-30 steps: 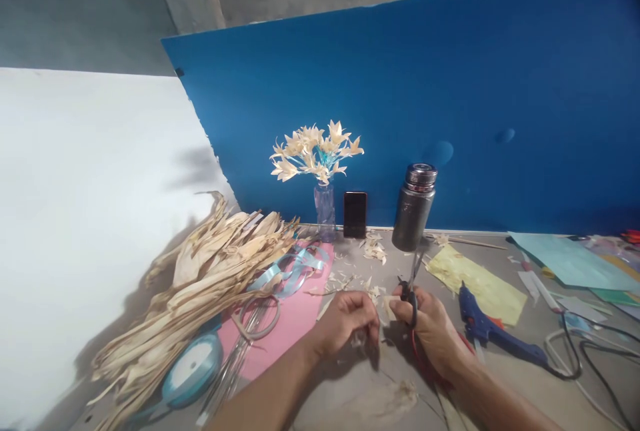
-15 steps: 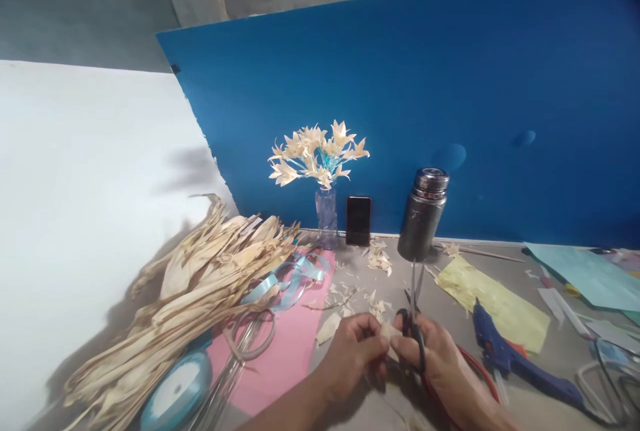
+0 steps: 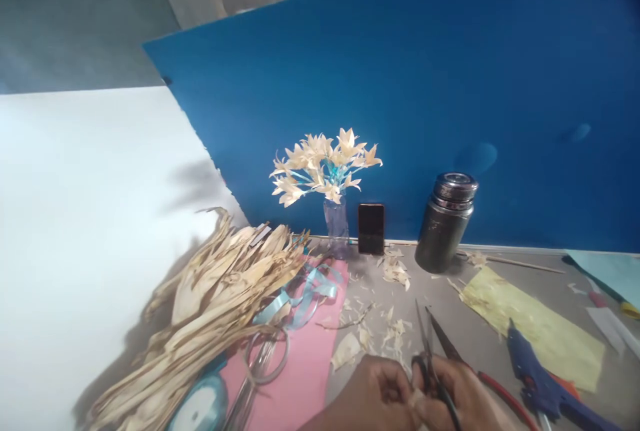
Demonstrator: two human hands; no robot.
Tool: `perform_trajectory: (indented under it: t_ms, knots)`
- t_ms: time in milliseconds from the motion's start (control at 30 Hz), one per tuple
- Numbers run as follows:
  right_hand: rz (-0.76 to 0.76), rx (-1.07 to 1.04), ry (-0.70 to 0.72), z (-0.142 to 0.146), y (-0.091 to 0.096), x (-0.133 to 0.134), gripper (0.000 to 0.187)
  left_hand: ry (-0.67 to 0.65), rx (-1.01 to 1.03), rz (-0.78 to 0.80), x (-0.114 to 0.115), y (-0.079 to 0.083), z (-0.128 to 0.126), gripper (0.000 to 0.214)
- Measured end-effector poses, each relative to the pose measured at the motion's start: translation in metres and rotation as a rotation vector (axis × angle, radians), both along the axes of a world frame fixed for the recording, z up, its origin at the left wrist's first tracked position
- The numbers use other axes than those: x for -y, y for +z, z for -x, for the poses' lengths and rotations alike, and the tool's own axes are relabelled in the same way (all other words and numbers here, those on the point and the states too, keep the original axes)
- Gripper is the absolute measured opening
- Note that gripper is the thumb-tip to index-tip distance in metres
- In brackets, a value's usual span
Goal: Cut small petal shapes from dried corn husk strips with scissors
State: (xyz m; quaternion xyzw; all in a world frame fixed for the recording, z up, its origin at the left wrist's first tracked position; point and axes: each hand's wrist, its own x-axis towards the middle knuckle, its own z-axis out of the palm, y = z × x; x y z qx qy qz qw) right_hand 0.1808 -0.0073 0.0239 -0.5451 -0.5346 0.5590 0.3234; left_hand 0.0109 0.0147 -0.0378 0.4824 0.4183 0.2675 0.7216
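Observation:
Both hands are close together at the bottom of the view. My left hand (image 3: 377, 391) is closed, its fingertips pinching a small piece of pale corn husk (image 3: 416, 399), mostly hidden by the fingers. My right hand (image 3: 460, 394) is closed around the black handles of scissors (image 3: 425, 344), whose blades point away from me; its thumb and fingertips meet the left fingertips at the husk. Beside the right hand lies a red-handled tool (image 3: 503, 392) with a dark tip. Loose husk scraps (image 3: 395, 331) are scattered on the table beyond the hands.
Dried corn husks (image 3: 225, 284) heap at left by a blue ribbon spool (image 3: 200, 404) and pink paper (image 3: 295, 364). Husk flowers (image 3: 325, 161) stand in a glass vase (image 3: 337, 227). A phone (image 3: 371, 229), a flask (image 3: 447, 221), yellow paper (image 3: 530, 324) and a glue gun (image 3: 540, 374) are behind and right.
The view has tilted and shifted, so both hands appear lower and further right. The husk piece is less visible between the fingers. The scissors are still in the right hand.

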Motion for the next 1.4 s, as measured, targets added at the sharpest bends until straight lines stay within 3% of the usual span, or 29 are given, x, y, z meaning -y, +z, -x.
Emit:
perform_trajectory:
  t_ms: [133, 267, 333, 467, 633, 867, 1033, 1200, 1400]
  knots:
    - [-0.076, -0.089, -0.081, 0.000, -0.011, 0.003, 0.018, 0.074, 0.035, -0.063, -0.002, 0.006, -0.003, 0.042]
    - [-0.083, -0.268, -0.129, 0.003, -0.022, 0.008, 0.028, 0.124, 0.273, 0.051, 0.002, 0.011, -0.004, 0.039]
    - [-0.071, -0.408, -0.079, 0.004, -0.026, 0.010, 0.030, 0.103, 0.355, 0.095, 0.003, 0.013, -0.004, 0.037]
    - [-0.057, -0.645, -0.020, 0.004, -0.028, 0.012, 0.031, 0.055, 0.399, 0.041, 0.005, 0.016, -0.005, 0.037]
    - [-0.100, -0.622, -0.087, 0.004, -0.027, 0.012, 0.028, 0.093, 0.400, -0.017, 0.007, 0.021, -0.006, 0.040]
    - [-0.077, -0.675, 0.009, -0.003, -0.029, 0.004, 0.029, 0.008, 0.448, 0.015, 0.006, 0.026, 0.001, 0.040]
    - [-0.147, -0.620, -0.021, -0.003, -0.029, 0.008, 0.029, 0.021, 0.414, -0.025, 0.005, 0.025, 0.000, 0.037]
    - [-0.117, -0.527, -0.027, -0.004, -0.031, 0.006, 0.022, 0.062, 0.386, -0.043, 0.008, 0.022, -0.004, 0.034]
    - [-0.100, -0.605, 0.005, -0.004, -0.028, 0.003, 0.032, 0.046, 0.446, 0.005, 0.007, 0.026, -0.001, 0.040]
